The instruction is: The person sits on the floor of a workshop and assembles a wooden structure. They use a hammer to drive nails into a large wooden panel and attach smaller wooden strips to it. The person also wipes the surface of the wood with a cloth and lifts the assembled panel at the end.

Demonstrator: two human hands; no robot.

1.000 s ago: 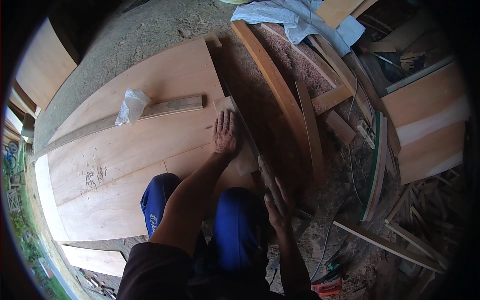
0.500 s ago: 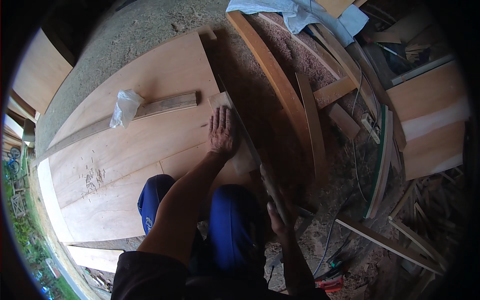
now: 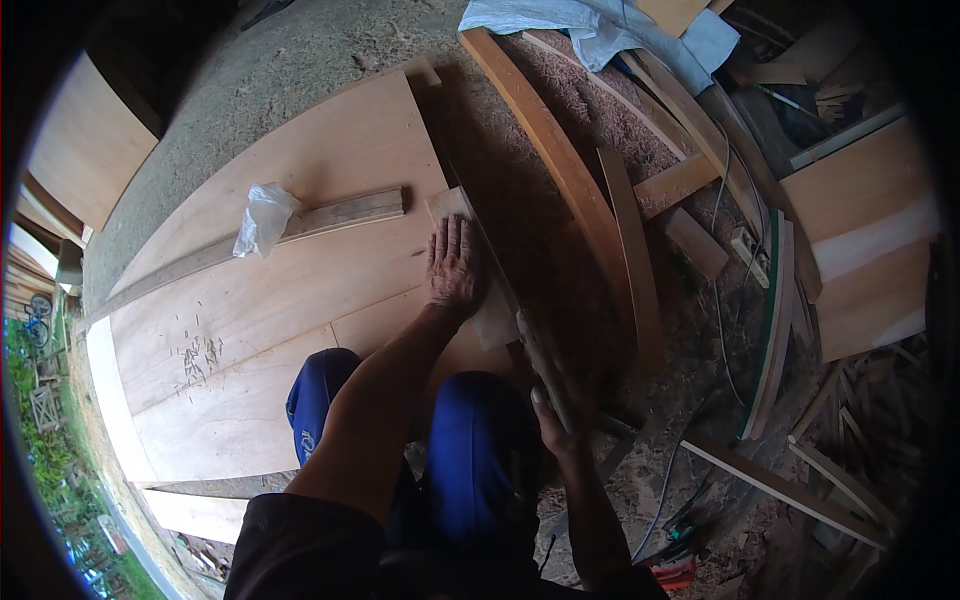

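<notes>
My left hand (image 3: 456,270) lies flat, fingers extended, on a short pale board (image 3: 493,318) and presses it onto a large plywood sheet (image 3: 290,265). Along the board's right edge runs the thin, dark blade of a handsaw (image 3: 552,377), which has a long straight handle. My right hand (image 3: 560,428) is closed around the lower part of that handle, with the thumb along its side. The blade's contact with the wood is hard to make out in the shade. My blue-clad knees are bent beside the sheet's near edge.
A worn wooden strip (image 3: 350,212) and a crumpled clear plastic bag (image 3: 265,218) lie on the sheet, with small loose bits (image 3: 200,357) nearby. Curved orange-brown timber (image 3: 550,150), offcuts, a power strip (image 3: 748,254) with a cable, and shavings lie to the right.
My right hand and the saw have slid a little forward along the board's edge. The left hand stays pressed on the board. The whole view has shifted slightly.
</notes>
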